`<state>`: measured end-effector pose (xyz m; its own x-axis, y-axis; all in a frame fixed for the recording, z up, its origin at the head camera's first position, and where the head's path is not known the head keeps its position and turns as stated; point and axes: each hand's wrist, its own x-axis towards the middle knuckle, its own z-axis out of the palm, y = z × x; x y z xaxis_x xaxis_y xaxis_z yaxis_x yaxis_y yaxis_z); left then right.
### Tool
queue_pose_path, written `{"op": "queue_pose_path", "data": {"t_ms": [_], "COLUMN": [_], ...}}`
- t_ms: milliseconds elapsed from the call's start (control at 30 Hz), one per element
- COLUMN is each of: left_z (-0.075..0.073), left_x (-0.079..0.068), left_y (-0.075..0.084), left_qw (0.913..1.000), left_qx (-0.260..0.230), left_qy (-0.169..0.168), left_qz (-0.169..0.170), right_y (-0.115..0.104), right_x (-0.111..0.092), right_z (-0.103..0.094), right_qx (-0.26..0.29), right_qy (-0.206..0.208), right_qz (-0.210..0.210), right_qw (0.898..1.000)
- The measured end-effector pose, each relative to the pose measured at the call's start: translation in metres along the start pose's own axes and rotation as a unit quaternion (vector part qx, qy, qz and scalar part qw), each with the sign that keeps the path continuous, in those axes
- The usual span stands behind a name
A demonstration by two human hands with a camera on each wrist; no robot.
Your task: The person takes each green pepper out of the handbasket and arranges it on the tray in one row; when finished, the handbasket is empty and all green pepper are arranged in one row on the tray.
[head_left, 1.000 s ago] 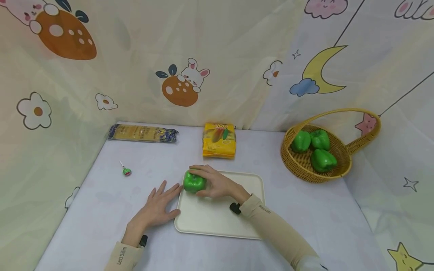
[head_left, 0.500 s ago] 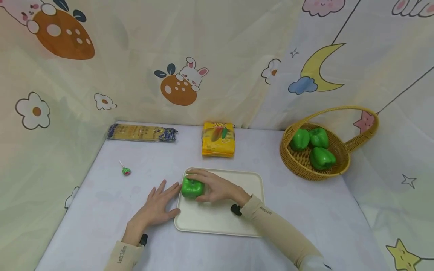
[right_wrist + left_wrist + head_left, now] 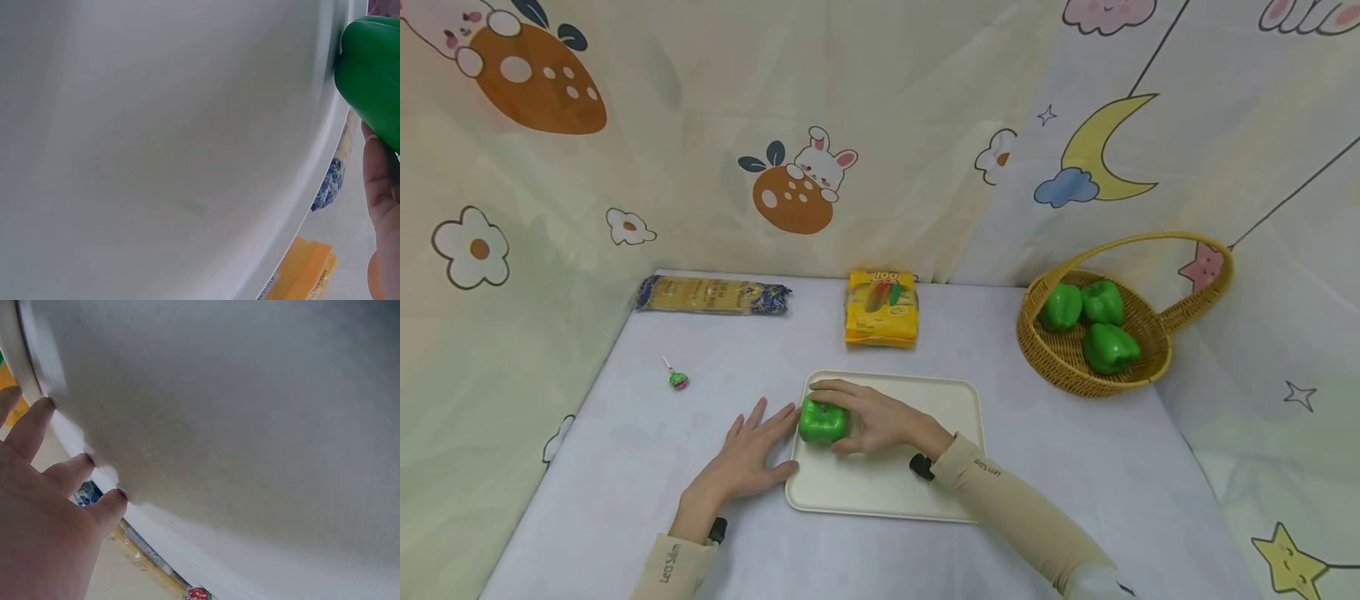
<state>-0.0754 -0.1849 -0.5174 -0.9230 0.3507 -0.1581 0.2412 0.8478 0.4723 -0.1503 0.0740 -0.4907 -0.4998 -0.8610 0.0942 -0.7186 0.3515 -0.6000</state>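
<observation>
My right hand (image 3: 876, 419) grips a green bell pepper (image 3: 823, 421) at the left side of a cream tray (image 3: 880, 492). Thumb and fingers lie around the pepper's right and far sides. In the right wrist view the pepper (image 3: 375, 78) is right by the tray's raised rim, with fingers (image 3: 377, 172) against it. My left hand (image 3: 745, 460) lies beside the tray's left edge, its fingers spread and fairly straight, fingertips at the rim. In the left wrist view those fingertips (image 3: 112, 503) rest on the white tabletop.
A wicker basket (image 3: 1048, 362) at the back right holds three green bell peppers (image 3: 1110, 347). At the back stand a yellow mango-print packet (image 3: 882, 310) and, further left, a long noodle-like packet (image 3: 711, 295). A lollipop (image 3: 678, 380) lies left of the tray.
My right hand has moved slightly toward me and left with the bell pepper, lowering it at the tray's left side. The left hand has stayed in place.
</observation>
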Motion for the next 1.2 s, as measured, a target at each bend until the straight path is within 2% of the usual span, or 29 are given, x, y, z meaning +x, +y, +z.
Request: {"op": "queue_pose_path", "data": {"t_ms": [367,1200], "left_z": [0.0000,0.0003], "left_x": [0.0003,0.0007], "left_y": [-0.0004,-0.0038], "left_qw": [1.0000,1.0000], "left_qx": [-0.007,-0.002], "left_qy": [-0.005,-0.004], "left_qz": [-0.002,0.001], "right_y": [0.0002,-0.0028], "right_x": [0.0000,-0.0017], "right_z": [0.0007,0.0005], "right_qx": [-0.019,-0.010], "right_qy": [-0.003,0.004], "right_qz": [0.011,0.026], "right_qw": [1.000,1.000]}}
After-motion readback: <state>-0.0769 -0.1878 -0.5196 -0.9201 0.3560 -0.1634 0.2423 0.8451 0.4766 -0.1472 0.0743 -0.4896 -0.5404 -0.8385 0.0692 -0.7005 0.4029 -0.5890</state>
